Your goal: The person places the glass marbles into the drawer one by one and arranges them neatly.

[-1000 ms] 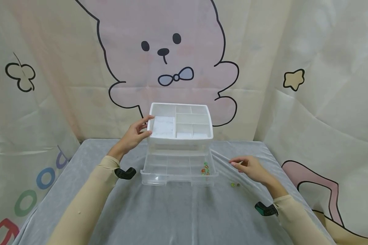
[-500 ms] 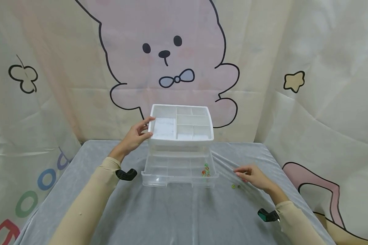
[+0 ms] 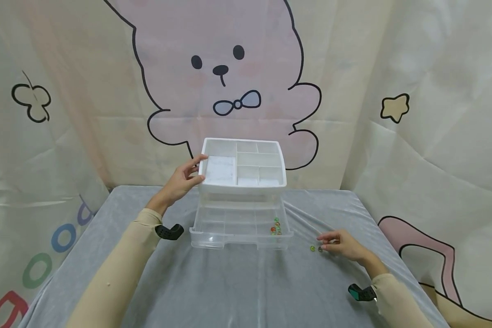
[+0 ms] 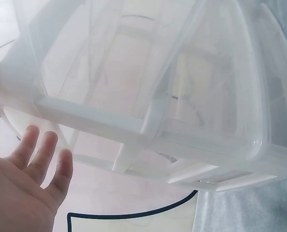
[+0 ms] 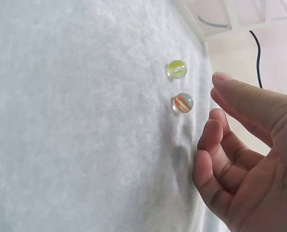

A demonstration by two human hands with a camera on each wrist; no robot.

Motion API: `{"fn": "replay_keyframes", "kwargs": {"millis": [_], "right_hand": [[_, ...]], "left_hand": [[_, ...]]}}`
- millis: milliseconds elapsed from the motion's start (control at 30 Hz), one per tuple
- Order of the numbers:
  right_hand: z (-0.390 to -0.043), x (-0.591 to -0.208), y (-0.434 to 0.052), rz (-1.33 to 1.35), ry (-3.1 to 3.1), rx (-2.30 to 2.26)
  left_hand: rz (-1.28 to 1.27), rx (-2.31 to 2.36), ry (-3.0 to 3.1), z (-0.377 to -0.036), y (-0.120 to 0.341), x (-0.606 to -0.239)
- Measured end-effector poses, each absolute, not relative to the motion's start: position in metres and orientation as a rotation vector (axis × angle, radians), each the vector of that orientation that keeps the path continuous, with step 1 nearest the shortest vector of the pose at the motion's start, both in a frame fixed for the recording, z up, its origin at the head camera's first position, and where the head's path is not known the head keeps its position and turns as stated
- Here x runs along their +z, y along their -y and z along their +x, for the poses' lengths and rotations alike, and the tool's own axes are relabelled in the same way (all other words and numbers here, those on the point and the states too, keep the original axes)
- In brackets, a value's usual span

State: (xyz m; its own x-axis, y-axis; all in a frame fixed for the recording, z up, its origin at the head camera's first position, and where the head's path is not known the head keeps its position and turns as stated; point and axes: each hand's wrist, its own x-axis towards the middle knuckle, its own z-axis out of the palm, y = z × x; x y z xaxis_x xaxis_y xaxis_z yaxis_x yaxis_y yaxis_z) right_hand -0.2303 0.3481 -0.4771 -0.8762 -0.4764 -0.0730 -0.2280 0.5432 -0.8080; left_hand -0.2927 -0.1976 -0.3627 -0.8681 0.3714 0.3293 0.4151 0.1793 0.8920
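Note:
A white plastic storage box with a divided top tray (image 3: 219,171) stands on the table. Its clear lower drawer (image 3: 239,239) is pulled out toward me, with several marbles (image 3: 273,229) in the right compartment. My left hand (image 3: 179,186) holds the top tray's left edge with thumb and index finger; in the left wrist view the other fingers extend loosely beside the box. Right of the drawer, a yellow-green marble (image 5: 177,69) and an orange-streaked marble (image 5: 183,103) lie on the cloth. My right hand (image 5: 245,154) hovers right beside the orange-streaked one, fingers loosely bent, holding nothing.
Grey cloth (image 3: 225,287) covers the table and has folds to the right of the box. Printed curtains (image 3: 254,27) hang behind and at both sides. A dark wrist camera (image 3: 169,232) sits on the left wrist, another (image 3: 361,292) on the right.
My right hand has moved down and slightly right, from beside the drawer to the two loose marbles. The left hand keeps its place on the tray edge.

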Motion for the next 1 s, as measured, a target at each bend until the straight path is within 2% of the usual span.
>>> {"fn": "replay_keyframes", "kwargs": {"millis": [333, 1000], "right_hand": [[-0.234, -0.495, -0.35, -0.6, -2.53, -1.258], [-0.232, -0.493, -0.344, -0.683, -2.638, -1.151]], "left_hand": [[-0.785, -1.82, 2.394, -0.29, 0.199, -0.365], [-0.786, -1.853, 2.384, -0.292, 0.198, -0.361]]}}
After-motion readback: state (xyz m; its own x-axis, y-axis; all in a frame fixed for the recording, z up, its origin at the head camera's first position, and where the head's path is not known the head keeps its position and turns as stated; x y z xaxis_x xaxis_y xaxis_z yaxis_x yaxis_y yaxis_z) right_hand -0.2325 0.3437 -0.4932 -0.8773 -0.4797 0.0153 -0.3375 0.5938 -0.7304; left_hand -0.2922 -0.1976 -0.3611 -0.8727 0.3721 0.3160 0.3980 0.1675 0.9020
